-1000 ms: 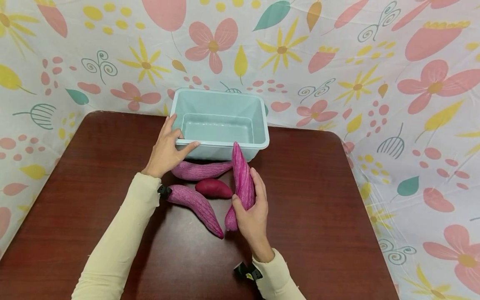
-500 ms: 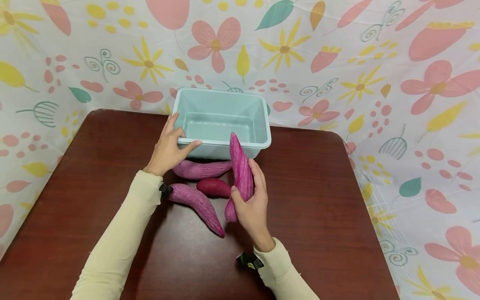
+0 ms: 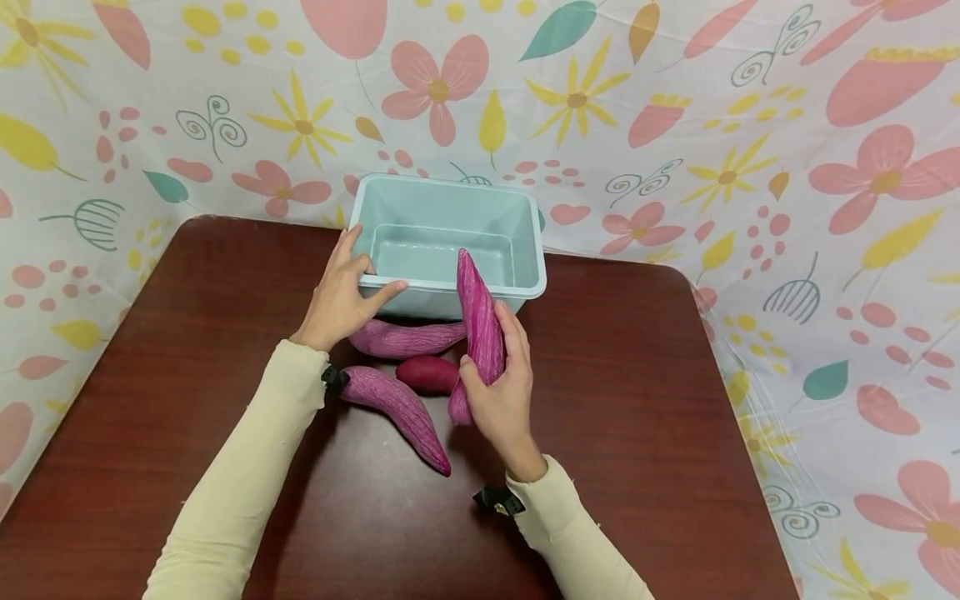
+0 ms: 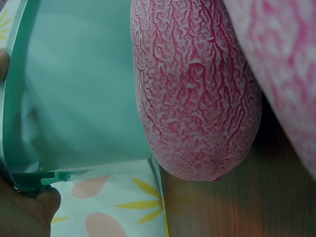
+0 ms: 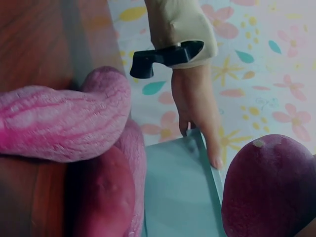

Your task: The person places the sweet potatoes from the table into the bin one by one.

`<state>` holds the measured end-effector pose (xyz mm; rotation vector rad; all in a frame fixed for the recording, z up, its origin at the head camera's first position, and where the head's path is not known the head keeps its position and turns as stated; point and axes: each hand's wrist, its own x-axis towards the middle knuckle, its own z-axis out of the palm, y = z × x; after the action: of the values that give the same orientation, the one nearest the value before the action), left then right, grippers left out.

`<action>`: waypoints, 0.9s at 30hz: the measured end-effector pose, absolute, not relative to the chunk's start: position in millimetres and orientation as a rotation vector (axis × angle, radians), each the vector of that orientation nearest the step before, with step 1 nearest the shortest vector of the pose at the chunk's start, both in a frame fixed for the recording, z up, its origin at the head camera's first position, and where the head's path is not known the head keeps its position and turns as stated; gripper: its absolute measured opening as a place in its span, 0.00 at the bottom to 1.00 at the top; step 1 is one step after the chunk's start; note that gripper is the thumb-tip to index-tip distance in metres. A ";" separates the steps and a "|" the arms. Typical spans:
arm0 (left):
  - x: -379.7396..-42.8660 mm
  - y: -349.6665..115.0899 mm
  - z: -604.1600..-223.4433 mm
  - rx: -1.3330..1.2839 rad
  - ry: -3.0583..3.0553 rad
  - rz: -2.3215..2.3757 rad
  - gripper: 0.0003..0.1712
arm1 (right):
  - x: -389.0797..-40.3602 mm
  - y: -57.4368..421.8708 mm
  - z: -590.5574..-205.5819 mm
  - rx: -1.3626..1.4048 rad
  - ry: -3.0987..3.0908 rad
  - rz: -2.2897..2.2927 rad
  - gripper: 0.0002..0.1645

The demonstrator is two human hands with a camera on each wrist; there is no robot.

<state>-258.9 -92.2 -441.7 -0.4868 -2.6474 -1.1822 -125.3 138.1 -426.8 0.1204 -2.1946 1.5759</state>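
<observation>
In the head view, my right hand (image 3: 506, 404) holds a long, streaked purple sweet potato (image 3: 482, 329) whose tapered tip points up over the front rim of a light-blue plastic bin (image 3: 420, 302). Its rounded end fills the lower right of the right wrist view. My left hand (image 3: 336, 300) grips the bin's front left corner, thumb over the front rim. Below the bin's front wall lies a second long purple sweet potato (image 3: 405, 340). A third long purple sweet potato (image 3: 397, 412) rests nearer me, beside a small smooth dark-red sweet potato (image 3: 426, 375) that my held one partly hides.
The bin stands at the back of the dark brown table (image 3: 637, 433), close to a flower-printed cloth (image 3: 675, 75). No items show inside the bin. A black wrist camera (image 3: 335, 381) sits close to the nearer purple sweet potato's left end.
My right hand has raised the held purple sweet potato away from me, its tip moving further over the bin's front rim. My left hand keeps its grip on the corner. The head view shifts slightly.
</observation>
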 end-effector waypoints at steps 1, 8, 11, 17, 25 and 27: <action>-259.0 -92.5 -441.6 -0.487 -2.645 -1.184 0.30 | -126.9 138.1 -426.2 0.123 -2.194 1.573 0.48; -258.9 -93.1 -442.4 -0.487 -2.650 -1.174 0.30 | -134.2 138.6 -422.9 0.116 -2.211 1.573 0.48; -259.7 -93.3 -442.9 -0.489 -2.642 -1.173 0.30 | -137.2 138.5 -423.0 0.118 -2.216 1.566 0.48; -260.7 -93.3 -443.5 -0.502 -2.631 -1.188 0.30 | -143.6 136.5 -421.5 0.105 -2.229 1.559 0.47; -260.1 -93.3 -443.1 -0.498 -2.631 -1.175 0.30 | -151.8 137.7 -415.1 0.149 -2.235 1.518 0.47; -259.7 -93.3 -443.0 -0.496 -2.633 -1.172 0.30 | -153.2 137.8 -413.3 0.163 -2.238 1.506 0.47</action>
<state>-259.7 -93.3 -443.0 -0.4964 -2.6330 -1.1719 -153.2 137.8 -413.3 0.1630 -2.2384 1.5059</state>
